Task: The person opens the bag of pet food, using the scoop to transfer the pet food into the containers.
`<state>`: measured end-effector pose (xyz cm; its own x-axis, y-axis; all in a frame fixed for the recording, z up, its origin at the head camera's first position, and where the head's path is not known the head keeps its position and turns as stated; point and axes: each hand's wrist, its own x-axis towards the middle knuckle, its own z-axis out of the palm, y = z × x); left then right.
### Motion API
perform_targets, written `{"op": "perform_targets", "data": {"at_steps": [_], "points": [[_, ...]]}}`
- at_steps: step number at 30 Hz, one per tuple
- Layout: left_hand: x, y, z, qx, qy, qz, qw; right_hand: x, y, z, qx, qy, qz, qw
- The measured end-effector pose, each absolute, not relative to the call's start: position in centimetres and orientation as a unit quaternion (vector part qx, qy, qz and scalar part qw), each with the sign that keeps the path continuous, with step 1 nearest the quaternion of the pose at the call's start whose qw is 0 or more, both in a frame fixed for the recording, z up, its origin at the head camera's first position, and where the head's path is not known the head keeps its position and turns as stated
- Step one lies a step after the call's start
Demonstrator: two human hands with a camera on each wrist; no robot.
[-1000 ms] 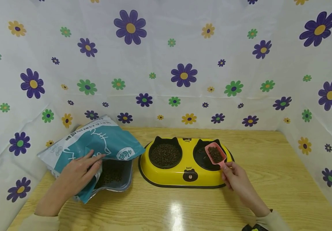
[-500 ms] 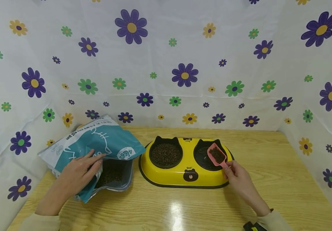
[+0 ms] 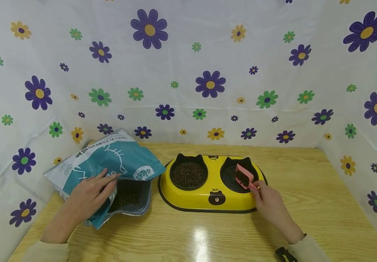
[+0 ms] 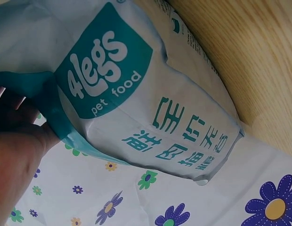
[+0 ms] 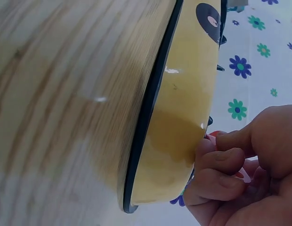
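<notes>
My right hand (image 3: 271, 205) pinches the handle of a small pink scoop (image 3: 239, 170), which is tilted over the right black bowl (image 3: 226, 178) of a yellow double feeder (image 3: 188, 201). Brown kibble (image 3: 242, 178) shows in the scoop. The left bowl holds a heap of kibble (image 3: 188, 174). At the left, my left hand (image 3: 88, 194) grips the edge of an opened teal and white pet food bag (image 3: 131, 160), which lies on its side. More kibble (image 3: 127, 196) shows inside its mouth. The right wrist view shows curled fingers (image 5: 223, 176) by the feeder's yellow side (image 5: 176, 141); the scoop is mostly hidden there.
A wooden table (image 3: 188, 233) carries everything. White cloth (image 3: 175, 62) printed with flowers hangs behind and along both sides. The bag's far end lies near the left cloth. The feeder stands on a dark rim, just right of the bag.
My right hand has turned the scoop from nearly level to steeply tilted over the right bowl. My left hand and the bag have stayed in place.
</notes>
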<state>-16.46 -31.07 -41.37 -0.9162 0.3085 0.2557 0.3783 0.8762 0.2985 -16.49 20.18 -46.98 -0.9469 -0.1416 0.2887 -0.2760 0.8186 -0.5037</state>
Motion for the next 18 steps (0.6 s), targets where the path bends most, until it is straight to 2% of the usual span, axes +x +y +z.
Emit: {"op": "perform_targets", "data": {"at_steps": [7,18], "points": [[-16.49,-31.09,-41.38,-0.178,-0.964,-0.172,0.097,-16.5,19.87,-46.79,0.112,-0.96,0.233,0.111],[-16.48,-31.08,-41.31,-0.175,-0.964,-0.173,0.096,-16.03,19.81,-47.42,0.131,-0.969,0.098,0.184]]}}
